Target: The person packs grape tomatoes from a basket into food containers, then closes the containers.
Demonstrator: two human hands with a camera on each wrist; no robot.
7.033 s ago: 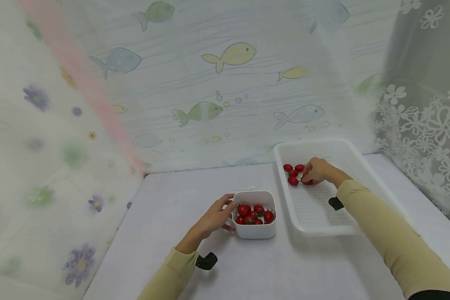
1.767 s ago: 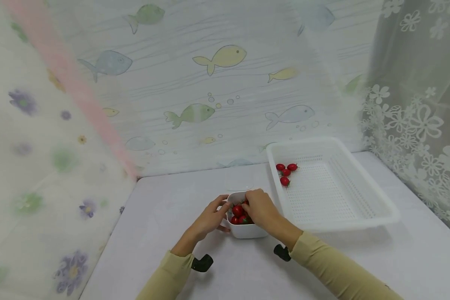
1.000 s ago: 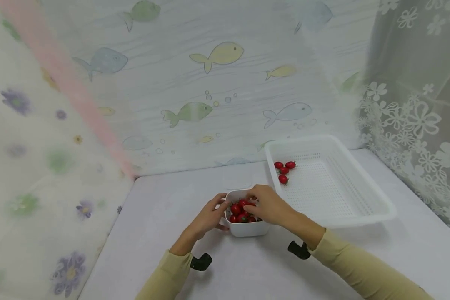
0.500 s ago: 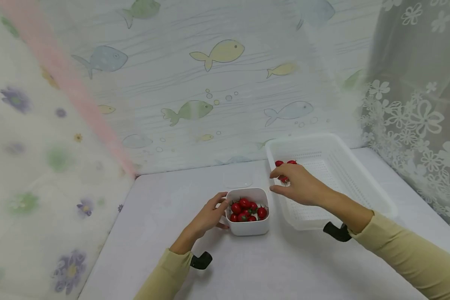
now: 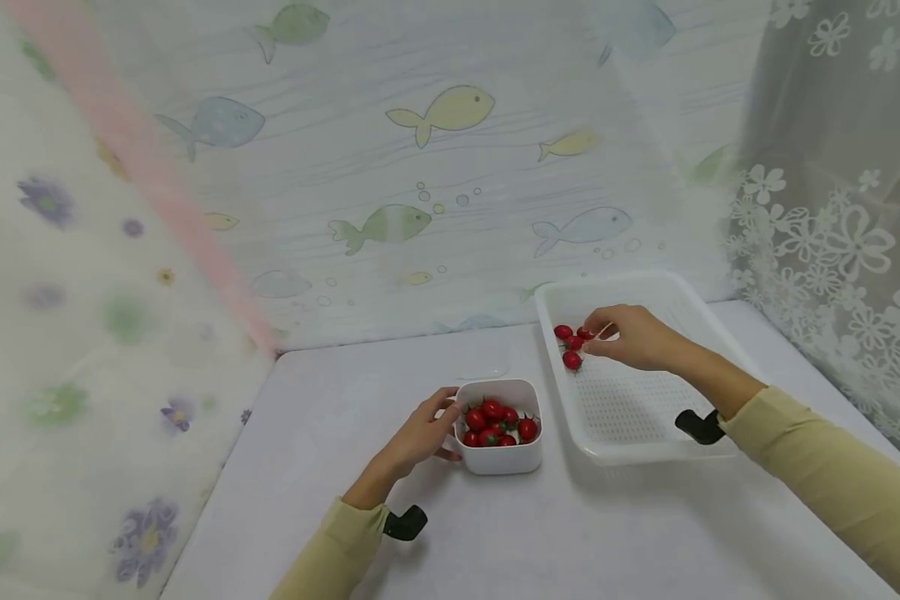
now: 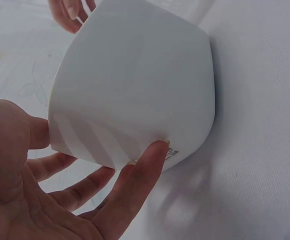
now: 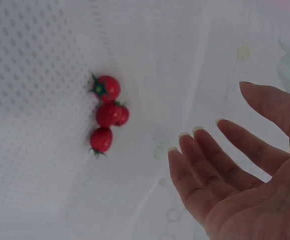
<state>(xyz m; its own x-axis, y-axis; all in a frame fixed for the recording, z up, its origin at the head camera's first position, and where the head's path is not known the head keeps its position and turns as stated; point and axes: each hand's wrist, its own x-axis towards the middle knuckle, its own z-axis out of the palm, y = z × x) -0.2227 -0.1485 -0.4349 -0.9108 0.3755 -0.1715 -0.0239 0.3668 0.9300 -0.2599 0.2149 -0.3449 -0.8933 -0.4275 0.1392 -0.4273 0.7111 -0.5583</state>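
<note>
My left hand (image 5: 423,429) holds a white square container (image 5: 504,460) at its left side, thumb at the rim. In the left wrist view, the fingertips (image 6: 157,150) press the smooth outer wall. Inside lie several red cherry tomatoes (image 5: 489,435) with green stems. My right hand (image 5: 633,337) hovers over the left part of a white perforated basket (image 5: 607,454), fingertips overlapping a small cluster of cherry tomatoes (image 5: 572,360) in the head view. The right wrist view shows that hand's fingers spread, with nothing between them, apart from the tomatoes (image 7: 107,115).
A clear flat piece like a lid (image 5: 483,367) lies behind the container on the white-covered table (image 5: 345,400). A fish-printed curtain (image 5: 457,208) closes off the back, flowered sheets (image 5: 60,333) the left. White lace (image 5: 855,242) hangs at the right.
Seven seconds ago my right hand pinched a tomato in the basket. It then reached into the container, came out without it and returned right to the basket's cluster. The left hand stays at the container.
</note>
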